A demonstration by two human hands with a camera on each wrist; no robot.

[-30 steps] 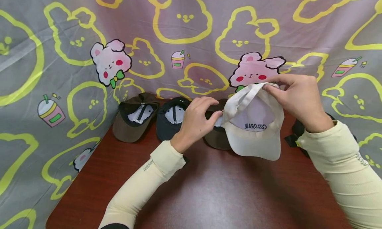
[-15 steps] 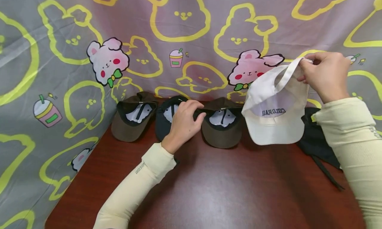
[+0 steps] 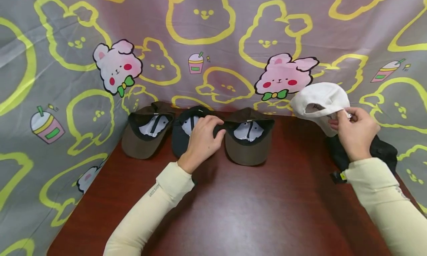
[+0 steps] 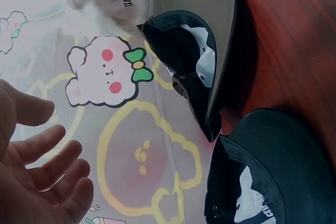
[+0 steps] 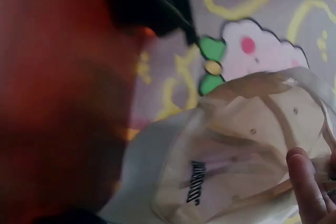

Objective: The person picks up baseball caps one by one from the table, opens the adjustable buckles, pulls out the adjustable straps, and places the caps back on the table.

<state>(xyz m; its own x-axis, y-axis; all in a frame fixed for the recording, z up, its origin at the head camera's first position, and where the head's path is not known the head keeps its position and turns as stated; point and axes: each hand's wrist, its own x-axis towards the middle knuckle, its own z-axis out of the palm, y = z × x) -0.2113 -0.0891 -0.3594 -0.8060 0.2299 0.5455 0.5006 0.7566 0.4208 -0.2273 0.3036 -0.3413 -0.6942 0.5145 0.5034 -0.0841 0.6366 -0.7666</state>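
My right hand [image 3: 358, 132] pinches a cream-white baseball cap [image 3: 321, 96] by its back strap, holding it up at the back right. In the right wrist view the inside of the white cap [image 5: 247, 145] shows, with dark lettering. My left hand [image 3: 205, 139] hovers with loosely curled fingers, overlapping a navy cap [image 3: 180, 139] in the head view; the left wrist view shows nothing in those fingers [image 4: 58, 166]. Right of it a brown cap [image 3: 248, 154] rests with its hollow side facing me. Another brown cap [image 3: 138, 145] lies at the far left of the row.
A black cloth item [image 3: 383, 152] lies at the right, partly hidden behind my right hand and sleeve. The dark red table [image 3: 240, 208] ends at the back against a grey-pink curtain [image 3: 230, 45] printed with yellow outlines and rabbits.
My right hand has carried the white cap rightward, up and then lower, and the cap has tipped so its crown shows. My left hand has drawn left, uncovering the right brown cap.
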